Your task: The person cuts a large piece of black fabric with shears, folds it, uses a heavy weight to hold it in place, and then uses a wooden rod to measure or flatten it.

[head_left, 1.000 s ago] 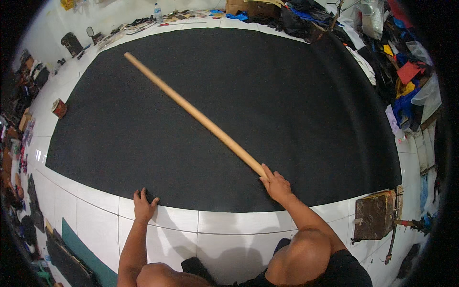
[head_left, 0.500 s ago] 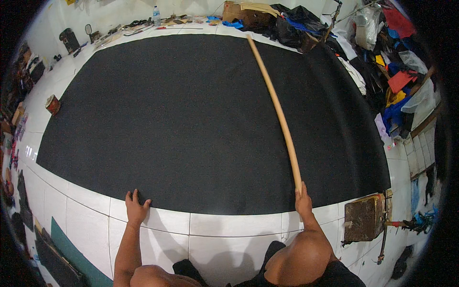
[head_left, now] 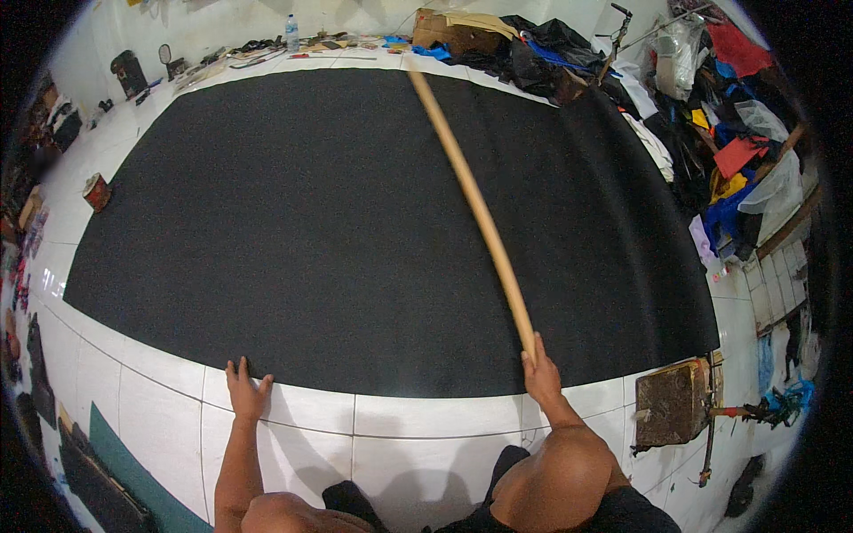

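A large sheet of black material lies spread over the white tiled floor. A long pale wooden pole lies across it, slanting from the far edge down to the near edge. My right hand grips the pole's near end at the sheet's front edge, fingers pointing forward along it; the grip is partly hidden behind the hand. On the left, my left hand rests with fingers spread at the sheet's near edge, holding nothing.
A brown block-like box stands by the sheet's near right corner. A rusty can sits at its left edge. Heaped bags and scraps line the right side. Small items and a water bottle stand along the back wall. Green sheet material lies lower left.
The pole has swung and slid leftward over the black sheet, its far end moving most. My right hand has shifted left with it. My left hand stays at the near edge.
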The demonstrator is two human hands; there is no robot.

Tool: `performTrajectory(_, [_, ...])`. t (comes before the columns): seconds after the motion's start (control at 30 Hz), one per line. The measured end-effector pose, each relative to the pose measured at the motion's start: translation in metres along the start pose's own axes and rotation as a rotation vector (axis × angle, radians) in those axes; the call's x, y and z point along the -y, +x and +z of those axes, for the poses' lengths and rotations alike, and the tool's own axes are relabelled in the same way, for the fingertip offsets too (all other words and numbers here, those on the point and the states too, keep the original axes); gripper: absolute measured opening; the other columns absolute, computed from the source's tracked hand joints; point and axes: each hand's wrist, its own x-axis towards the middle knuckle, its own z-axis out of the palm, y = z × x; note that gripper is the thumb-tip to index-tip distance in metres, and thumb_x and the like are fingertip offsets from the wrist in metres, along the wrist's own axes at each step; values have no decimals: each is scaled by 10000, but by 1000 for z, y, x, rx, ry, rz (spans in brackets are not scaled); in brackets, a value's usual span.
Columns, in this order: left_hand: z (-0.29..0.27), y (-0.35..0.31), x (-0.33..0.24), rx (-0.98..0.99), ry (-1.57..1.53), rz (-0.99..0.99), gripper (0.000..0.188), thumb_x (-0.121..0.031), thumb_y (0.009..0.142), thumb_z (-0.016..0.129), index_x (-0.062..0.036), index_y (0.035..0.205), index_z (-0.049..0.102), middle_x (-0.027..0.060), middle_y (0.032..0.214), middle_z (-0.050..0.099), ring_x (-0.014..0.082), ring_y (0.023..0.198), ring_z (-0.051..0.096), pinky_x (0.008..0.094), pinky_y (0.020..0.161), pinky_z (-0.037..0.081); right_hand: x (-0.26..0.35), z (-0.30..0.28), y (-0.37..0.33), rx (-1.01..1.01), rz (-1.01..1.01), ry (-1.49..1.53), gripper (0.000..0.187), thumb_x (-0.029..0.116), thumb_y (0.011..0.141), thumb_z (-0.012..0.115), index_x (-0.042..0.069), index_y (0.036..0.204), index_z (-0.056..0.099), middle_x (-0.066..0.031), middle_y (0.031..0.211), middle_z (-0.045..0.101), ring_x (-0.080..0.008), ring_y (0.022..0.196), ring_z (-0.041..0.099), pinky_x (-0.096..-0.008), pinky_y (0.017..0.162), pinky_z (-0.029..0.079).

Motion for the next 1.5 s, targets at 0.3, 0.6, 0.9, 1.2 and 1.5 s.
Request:
performTrajectory(0.3, [8,9,9,-2,70,106,844,-429,831,753,-13,1465,383,332,1527,250,461,1425,263,466,1174,273,138,35,64,414,-448,-193,698,393,971,570,228,1558,229,-246,963,633,-425,868,652,-518,785,537])
performTrajectory(0.6, [11,-10,28,-226,85,178,772,-465,837,716,-62,1441,455,297,1504,332,454,1393,326,517,1109,312,300,42,50,746,-831,-311,670,441,976,553,266,1549,255,-212,1003,640,-389,904,663,-494,798,547])
performTrajectory(0.9, [22,-14,30,-227,110,122,767,-512,822,702,-129,1446,472,228,1528,335,383,1430,302,538,1131,221,319,86,136,646,-820,-437,616,472,992,502,304,1540,277,-154,1114,626,-336,1005,642,-466,869,528])
performTrajectory(1.2, [10,-9,27,-197,71,124,795,-473,793,745,-137,1454,458,233,1516,337,404,1419,304,547,1123,232,273,116,238,319,-486,-321,621,384,999,530,363,1547,238,-185,1155,656,-367,1032,655,-478,878,526])
performTrajectory(1.5, [13,-7,34,-244,163,151,787,-496,817,708,-110,1456,463,247,1513,351,394,1404,330,520,1120,233,415,90,252,469,-129,240,591,412,1012,485,176,1529,324,-159,1000,646,-202,689,584,-386,589,524])
